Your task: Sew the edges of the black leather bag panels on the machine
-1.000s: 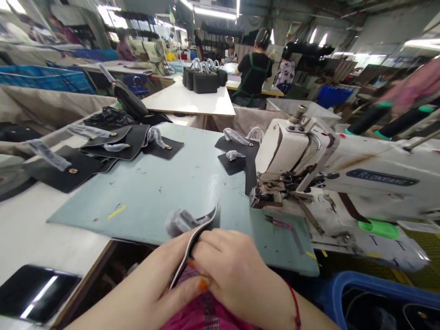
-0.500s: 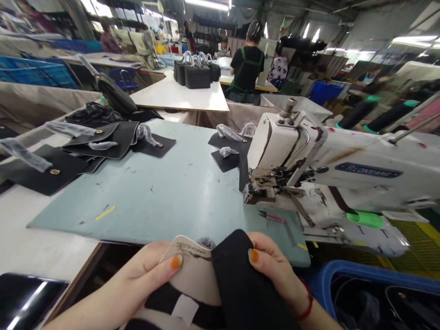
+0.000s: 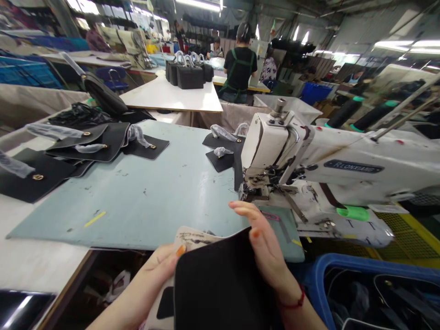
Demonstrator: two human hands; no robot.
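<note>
Low in the head view, my left hand (image 3: 154, 275) grips the cream-backed side of a black bag panel (image 3: 220, 284), whose cream lining (image 3: 192, 238) shows dark marks along its top edge. My right hand (image 3: 264, 243) holds the panel's upper right edge, its thumb on the black face and its fingers stretched out over the pale green work board (image 3: 130, 192). Those fingertips come close to the sewing machine's presser foot (image 3: 249, 192). Pink thread snips (image 3: 275, 216) lie just beyond my right hand. The panel's lower part runs out of the picture.
A white industrial sewing machine (image 3: 309, 160) fills the right side. Black flaps with gold clasps (image 3: 147, 147) lie on the board. A blue crate (image 3: 343, 270) stands at lower right. A co-worker in a green apron (image 3: 239, 64) stands beyond a table of black bags (image 3: 185, 75).
My hands have raised the black panel, so it covers more of the lower view. My right fingers have stretched up toward the machine. The whole scene has shifted slightly left.
</note>
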